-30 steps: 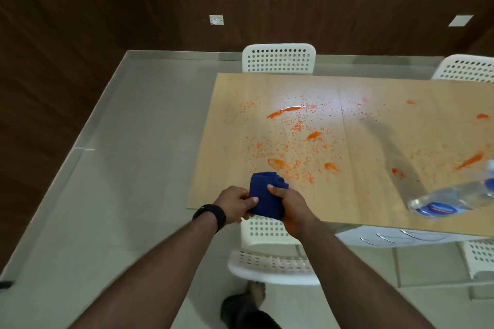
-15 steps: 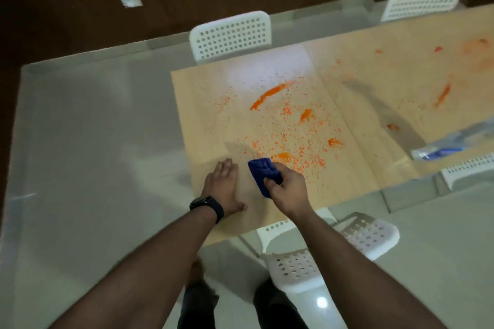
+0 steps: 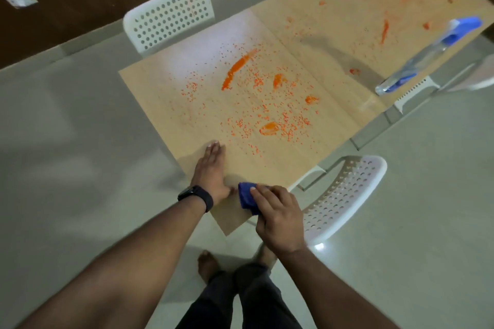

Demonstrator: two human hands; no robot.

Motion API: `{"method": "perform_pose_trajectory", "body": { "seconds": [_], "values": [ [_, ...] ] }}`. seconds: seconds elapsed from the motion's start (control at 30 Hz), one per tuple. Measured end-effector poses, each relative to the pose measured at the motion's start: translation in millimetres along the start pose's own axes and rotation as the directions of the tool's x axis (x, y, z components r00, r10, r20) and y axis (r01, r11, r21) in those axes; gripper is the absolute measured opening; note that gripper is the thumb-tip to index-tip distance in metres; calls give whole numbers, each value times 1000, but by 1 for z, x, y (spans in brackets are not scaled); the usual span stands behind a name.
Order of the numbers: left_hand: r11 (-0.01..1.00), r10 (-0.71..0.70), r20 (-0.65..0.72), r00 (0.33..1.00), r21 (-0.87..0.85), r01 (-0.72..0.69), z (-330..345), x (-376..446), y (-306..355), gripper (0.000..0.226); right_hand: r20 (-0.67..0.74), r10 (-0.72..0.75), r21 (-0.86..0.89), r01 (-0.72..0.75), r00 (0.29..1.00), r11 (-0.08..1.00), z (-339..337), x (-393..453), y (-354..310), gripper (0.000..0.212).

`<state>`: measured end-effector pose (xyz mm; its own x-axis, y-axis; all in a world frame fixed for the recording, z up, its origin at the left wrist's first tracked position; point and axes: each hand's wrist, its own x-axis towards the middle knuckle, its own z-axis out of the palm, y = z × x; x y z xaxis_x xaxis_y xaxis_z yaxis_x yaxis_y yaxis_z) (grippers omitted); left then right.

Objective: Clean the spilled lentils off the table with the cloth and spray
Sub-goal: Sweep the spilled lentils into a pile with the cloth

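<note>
Lentils lie scattered in orange specks and smears across the middle of the table, well beyond both hands. Nearest the camera, the right hand grips the blue cloth, fingers curled over its top and pressing it down onto the bare near corner of the tabletop; the cloth sticks out from under the fingertips toward the left hand. The left hand, with a black watch on its wrist, lies flat on the wood just beside the cloth, fingers straight and held together, pointing toward the spill. A strip of clean wood separates both hands and the cloth from the closest lentils. Below the table edge, the person's dark trousers and bare feet show on the pale floor, with a white perforated chair to the right. Farther off, the clear spray bottle with a blue trigger stands near the table's right edge, well apart from the hands. Another white chair sits at the far side.
</note>
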<state>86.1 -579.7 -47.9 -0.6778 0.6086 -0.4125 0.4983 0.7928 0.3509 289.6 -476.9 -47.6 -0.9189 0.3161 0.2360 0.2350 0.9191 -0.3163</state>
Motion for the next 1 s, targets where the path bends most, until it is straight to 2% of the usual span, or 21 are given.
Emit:
{"method": "perform_pose_trajectory", "body": {
  "seconds": [0.07,0.13,0.27,0.43,0.6,0.7,0.77,0.9,1.0],
  "values": [
    [1000,-1,-23,1000,11,2,3,-1,0,127,162,-13,-43,21,987,999,14,-13,-3,57],
    [1000,-9,-46,999,-13,8,6,-1,-1,129,246,33,-47,-22,969,999,22,-15,-3,59],
    [1000,7,-57,998,-26,-9,9,-1,-6,129,234,156,3,-161,960,987,23,21,5,60],
    [998,-12,-64,998,-64,8,7,-3,-2,132,216,232,16,-240,949,971,10,88,24,63],
    [997,15,-59,998,-73,-19,3,-2,-5,130,163,228,-58,-222,960,973,-5,62,3,58],
    [996,43,-118,992,-71,-52,-1,0,-10,118,281,203,-57,-195,938,979,6,20,-19,58],
    [998,20,-155,988,-60,-30,-5,3,-15,118,350,197,-80,-181,916,980,18,7,-25,57],
    [998,2,-118,993,-59,-9,-10,13,-20,126,357,198,-90,-177,913,980,27,25,-20,51],
    [998,2,-101,995,-57,-8,-13,24,-15,132,355,189,-99,-164,916,982,26,70,0,55]
  ]
}}
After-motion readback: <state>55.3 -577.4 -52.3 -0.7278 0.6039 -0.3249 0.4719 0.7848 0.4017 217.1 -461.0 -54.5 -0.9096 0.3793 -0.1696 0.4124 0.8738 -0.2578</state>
